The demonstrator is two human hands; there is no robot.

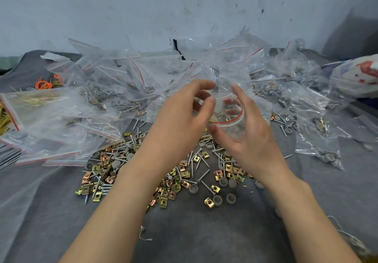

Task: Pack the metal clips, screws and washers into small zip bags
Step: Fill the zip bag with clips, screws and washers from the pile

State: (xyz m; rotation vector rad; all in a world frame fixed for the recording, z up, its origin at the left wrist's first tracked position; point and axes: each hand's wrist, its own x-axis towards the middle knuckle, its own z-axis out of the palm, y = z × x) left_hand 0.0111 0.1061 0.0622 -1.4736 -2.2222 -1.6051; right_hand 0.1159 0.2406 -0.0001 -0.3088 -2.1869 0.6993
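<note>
Grey cloth [204, 232] lies nearest me. My left hand [184, 117] curls at the small zip bag [233, 128] mouth — gripping or not, I can't tell — while my right hand [251, 138] holds that bag above loose clips [209, 203] and screws [203, 175].

A pale wall [143, 7], flecked with dark marks, is filling the upper frame. Grey cloth [204, 232] is covering the surface below.
</note>
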